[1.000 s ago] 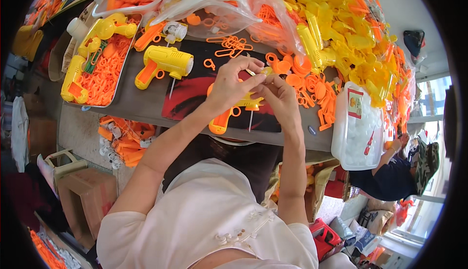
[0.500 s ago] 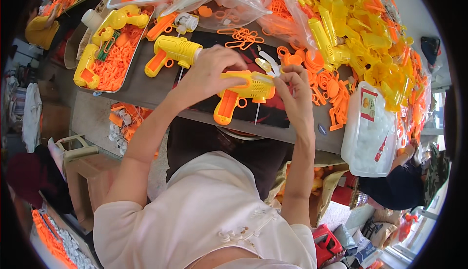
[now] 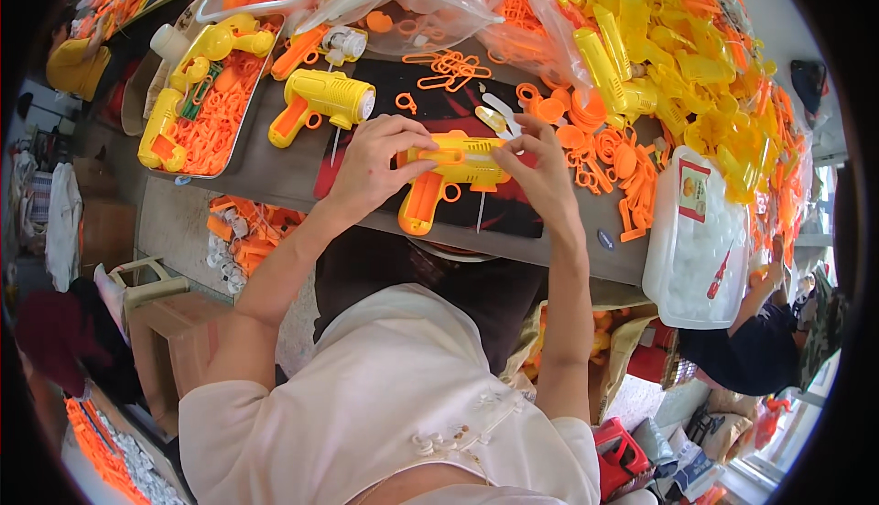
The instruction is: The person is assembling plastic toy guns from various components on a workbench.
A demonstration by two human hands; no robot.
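Note:
A yellow toy gun (image 3: 472, 166) with an orange grip and trigger lies at the table's near edge, over a thin metal rod. My left hand (image 3: 374, 159) has its thumb and fingers closed on the gun's rear upper part. At the front end, my right hand (image 3: 546, 164) pinches the top of the body with its fingertips. Just beyond lie a small clear-and-yellow piece (image 3: 492, 119) and a white strip (image 3: 504, 111). Left of my hands rests another yellow toy gun (image 3: 331, 97) with a whitish round end.
A tray of orange parts (image 3: 220, 107) stands at the left. Orange clips (image 3: 449, 70) and loose orange pieces (image 3: 586, 125) lie beyond my hands. At the right are a heap of yellow shells (image 3: 678, 75) and a white plastic tub (image 3: 689, 258). Plastic bags (image 3: 403, 10) cover the back.
My left hand has drawn back toward me and lower on the gun, uncovering an orange ring part and the other gun's end. The right hand stays at the gun's front end.

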